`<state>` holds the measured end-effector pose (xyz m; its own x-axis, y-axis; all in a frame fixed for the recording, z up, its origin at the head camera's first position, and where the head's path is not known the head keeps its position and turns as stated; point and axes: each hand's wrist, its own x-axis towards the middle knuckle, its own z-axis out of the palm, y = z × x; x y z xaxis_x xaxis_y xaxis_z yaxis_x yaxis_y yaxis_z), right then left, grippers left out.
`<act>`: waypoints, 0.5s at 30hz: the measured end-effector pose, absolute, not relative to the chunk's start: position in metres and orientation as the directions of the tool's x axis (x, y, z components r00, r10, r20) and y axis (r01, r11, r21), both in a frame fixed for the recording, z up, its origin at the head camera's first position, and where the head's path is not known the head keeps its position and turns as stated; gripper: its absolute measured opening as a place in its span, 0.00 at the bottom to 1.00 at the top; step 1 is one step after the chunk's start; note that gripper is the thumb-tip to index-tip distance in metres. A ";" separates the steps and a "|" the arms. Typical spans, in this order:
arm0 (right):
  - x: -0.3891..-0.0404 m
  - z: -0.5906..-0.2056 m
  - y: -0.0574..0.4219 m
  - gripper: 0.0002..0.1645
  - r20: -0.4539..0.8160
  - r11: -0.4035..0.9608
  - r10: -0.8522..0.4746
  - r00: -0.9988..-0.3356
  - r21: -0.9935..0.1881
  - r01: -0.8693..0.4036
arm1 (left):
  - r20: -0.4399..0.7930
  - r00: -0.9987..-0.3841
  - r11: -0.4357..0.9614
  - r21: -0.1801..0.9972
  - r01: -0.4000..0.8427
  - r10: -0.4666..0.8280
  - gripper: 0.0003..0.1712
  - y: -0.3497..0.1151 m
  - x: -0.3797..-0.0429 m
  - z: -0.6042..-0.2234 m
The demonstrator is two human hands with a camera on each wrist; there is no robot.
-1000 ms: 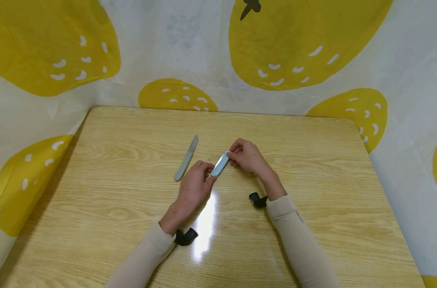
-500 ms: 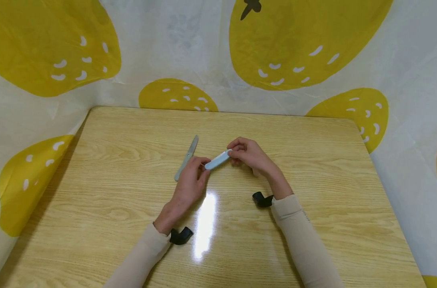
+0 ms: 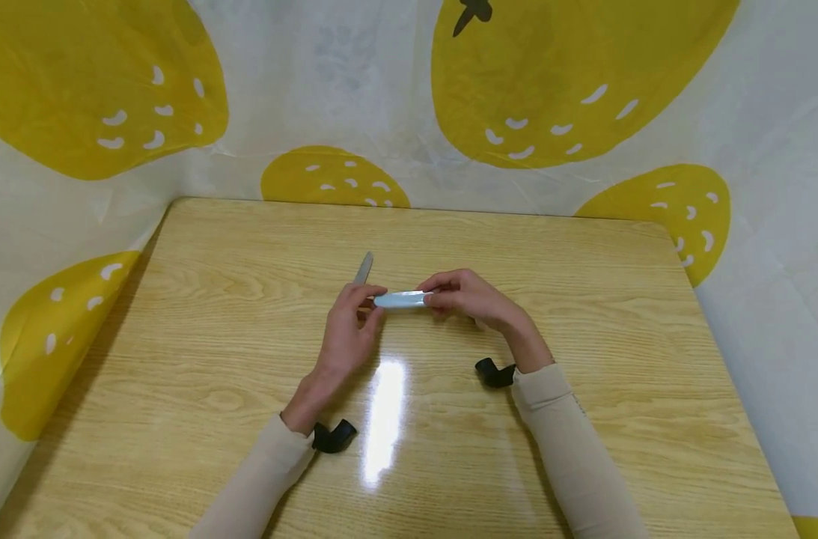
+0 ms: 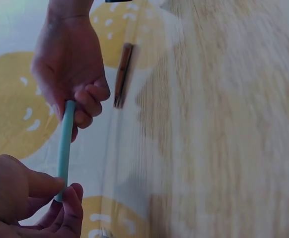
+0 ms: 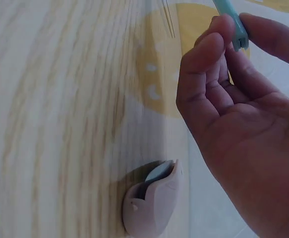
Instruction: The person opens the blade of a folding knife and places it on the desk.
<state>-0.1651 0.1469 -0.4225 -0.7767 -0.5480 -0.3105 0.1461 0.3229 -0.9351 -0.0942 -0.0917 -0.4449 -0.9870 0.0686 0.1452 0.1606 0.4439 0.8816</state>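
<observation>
Held level above the table is a slim light blue folding knife point(image 3: 402, 300), with no blade showing out of its handle. My left hand point(image 3: 344, 333) pinches its left end between thumb and fingers. The other end is pinched by my right hand point(image 3: 472, 296); a slot shows in that end of the light blue knife point(image 5: 240, 39) in the right wrist view. Behind the left hand lies a second, grey-green knife with its blade point(image 3: 364, 267) out; the hand hides its handle. A pink folding tool point(image 5: 154, 203) with a pale blade part lies below the right hand.
The wood-grain table point(image 3: 584, 314) reaches to a white curtain point(image 3: 382, 90) printed with large yellow fruit, behind and at both sides. Black wrist cameras point(image 3: 334, 436) stick out from the beige sleeves point(image 3: 577, 442). A bright light reflection lies on the tabletop.
The light blue knife has turned from a diagonal slant to nearly level. My left hand has moved left and a little farther away, covering the grey-green handle; the right wrist has shifted slightly right.
</observation>
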 end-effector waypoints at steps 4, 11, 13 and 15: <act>-0.166 -0.425 0.147 0.20 -0.296 0.295 -0.553 -0.779 -0.944 0.150 | 0.131 -0.990 0.423 0.895 0.141 0.054 0.15 -0.093 -0.095 -0.445; -0.164 -0.427 0.143 0.19 -0.264 0.257 -0.560 -0.785 -0.956 0.139 | 0.088 -0.996 0.374 0.924 0.081 -0.002 0.16 -0.093 -0.096 -0.443; -0.163 -0.427 0.142 0.19 -0.258 0.252 -0.567 -0.782 -0.959 0.134 | 0.060 -0.998 0.345 0.937 0.054 -0.006 0.16 -0.093 -0.096 -0.443; -0.162 -0.428 0.140 0.18 -0.254 0.246 -0.577 -0.776 -0.960 0.131 | 0.035 -0.999 0.306 0.951 0.031 -0.008 0.16 -0.093 -0.096 -0.443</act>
